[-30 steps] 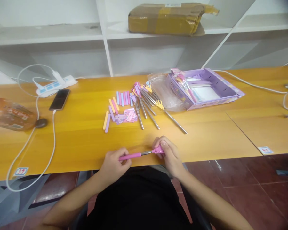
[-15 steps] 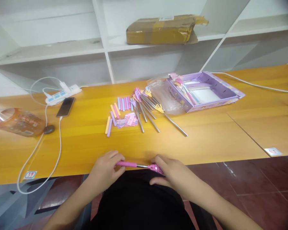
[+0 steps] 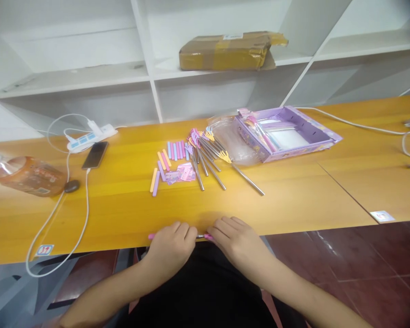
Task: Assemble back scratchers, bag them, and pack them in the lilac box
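At the table's front edge, my left hand (image 3: 173, 246) is wrapped round the pink handle of a back scratcher (image 3: 200, 236), whose end pokes out to the left. My right hand (image 3: 233, 239) closes over its pink claw head, mostly hidden under the fingers. A short bit of metal rod shows between the two hands. Beyond them lies a pile of back scratchers (image 3: 208, 157) with metal rods and pink, purple and yellow claw heads. Left of the pile are several coloured handle sleeves (image 3: 164, 159) and a heap of small printed cards (image 3: 181, 173).
A purple box (image 3: 287, 134) holding wrapped items stands at the back right, with clear plastic wrap (image 3: 237, 150) beside it. Leftward are a phone (image 3: 94, 155), a power strip (image 3: 92, 137), white cables and an orange bottle (image 3: 30, 175). A taped carton (image 3: 225, 52) sits on the shelf.
My left hand has slid right along the handle and wrapped round it, nearer the claw head. My right hand has moved slightly left and now covers most of the head.
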Demonstrator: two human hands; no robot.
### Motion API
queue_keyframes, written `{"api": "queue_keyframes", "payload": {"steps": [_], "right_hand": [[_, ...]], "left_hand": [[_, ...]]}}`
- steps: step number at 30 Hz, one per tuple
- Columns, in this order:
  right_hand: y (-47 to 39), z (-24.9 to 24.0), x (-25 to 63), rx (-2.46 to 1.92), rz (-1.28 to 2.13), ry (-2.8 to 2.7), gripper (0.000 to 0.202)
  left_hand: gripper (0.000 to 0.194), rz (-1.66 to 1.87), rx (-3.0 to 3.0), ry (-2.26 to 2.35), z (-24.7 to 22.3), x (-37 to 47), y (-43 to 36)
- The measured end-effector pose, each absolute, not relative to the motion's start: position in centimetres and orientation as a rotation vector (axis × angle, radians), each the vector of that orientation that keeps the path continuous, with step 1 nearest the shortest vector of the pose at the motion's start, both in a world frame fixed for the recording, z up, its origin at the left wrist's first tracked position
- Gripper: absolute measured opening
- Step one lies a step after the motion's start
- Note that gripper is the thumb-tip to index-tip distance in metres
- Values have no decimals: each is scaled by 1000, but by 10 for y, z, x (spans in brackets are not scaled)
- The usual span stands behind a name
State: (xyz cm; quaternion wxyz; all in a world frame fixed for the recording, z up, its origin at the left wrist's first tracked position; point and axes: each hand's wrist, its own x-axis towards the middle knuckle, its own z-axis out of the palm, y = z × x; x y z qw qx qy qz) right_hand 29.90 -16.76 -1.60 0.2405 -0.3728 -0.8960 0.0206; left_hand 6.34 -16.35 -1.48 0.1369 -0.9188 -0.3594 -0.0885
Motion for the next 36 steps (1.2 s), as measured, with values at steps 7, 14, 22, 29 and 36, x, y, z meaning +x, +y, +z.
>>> {"api": "queue_keyframes", "payload": {"steps": [7, 14, 22, 29, 36], "right_hand": [[-172, -5, 390, -1154, -1, -2397, 28], [-171, -22, 541, -1305, -397, -2315, 25], [-174, -35, 539, -1253, -363, -2344, 26], [-161, -48, 525, -1368, -286, -2328, 10], [-168, -57, 506, -1432, -270, -2361, 18]], "left_hand": [[31, -401, -2453, -1196, -1, -17, -132], [45, -345, -2211, -1277, 11, -126, -122], [43, -263, -2212, -1173, 9, -134, -127], [41, -244, -2178, -1113, 4, -133, -135], [41, -167, -2175, -1022, 16, -116, -147]]}}
